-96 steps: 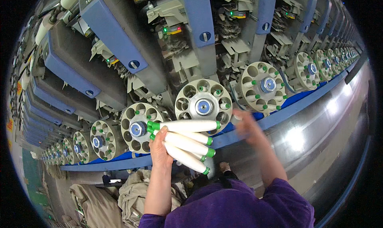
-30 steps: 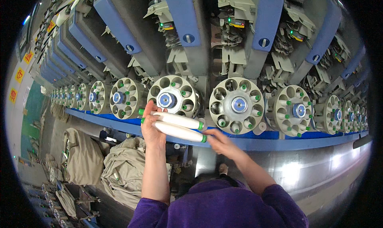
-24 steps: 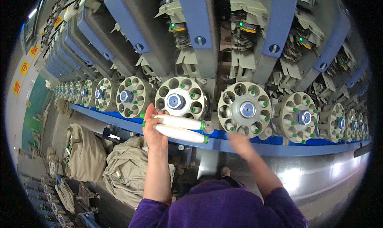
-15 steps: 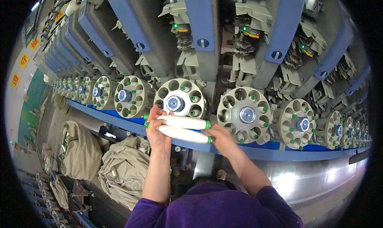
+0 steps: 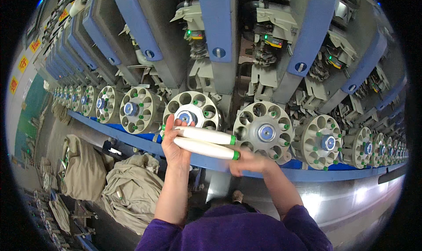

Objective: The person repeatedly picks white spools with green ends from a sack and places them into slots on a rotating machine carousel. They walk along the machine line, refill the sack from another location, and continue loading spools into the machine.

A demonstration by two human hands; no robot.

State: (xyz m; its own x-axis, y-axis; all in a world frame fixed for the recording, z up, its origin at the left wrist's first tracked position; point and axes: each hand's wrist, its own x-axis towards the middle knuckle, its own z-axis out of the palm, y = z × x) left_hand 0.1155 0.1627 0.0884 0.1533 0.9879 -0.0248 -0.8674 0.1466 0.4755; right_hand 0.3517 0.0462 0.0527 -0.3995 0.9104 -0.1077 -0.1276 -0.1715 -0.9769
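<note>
- Head view showed the left hand (image 5: 176, 143) raised before a row of round magazines on a winding machine, closed about the butt ends of two bobbins (image 5: 204, 142) lying one above the other.
- We found both bobbins held level, pointing to the person's right, just in front of the nearest magazine (image 5: 192, 112) and above the blue rail (image 5: 132, 139).
- The right hand (image 5: 248, 161) sat at the green tips (image 5: 234, 147); it was blurred, and we could not tell whether it gripped the lower tip or only touched it.
- We judged each bobbin light and stiff: a hard tube wound with white yarn, tapered to the tip.
- The yarn surface looked smooth and likely to slip or scuff under a tight squeeze; we judged loose outer turns could snag.
- We held the best hold to be the bare tube end or the thick butt of the winding, as the left hand had it, not the middle.
- Two in one fist looked apt to roll against each other; a thumb across both seemed needed.
- Sacks (image 5: 127, 187) lay on the floor below left.
</note>
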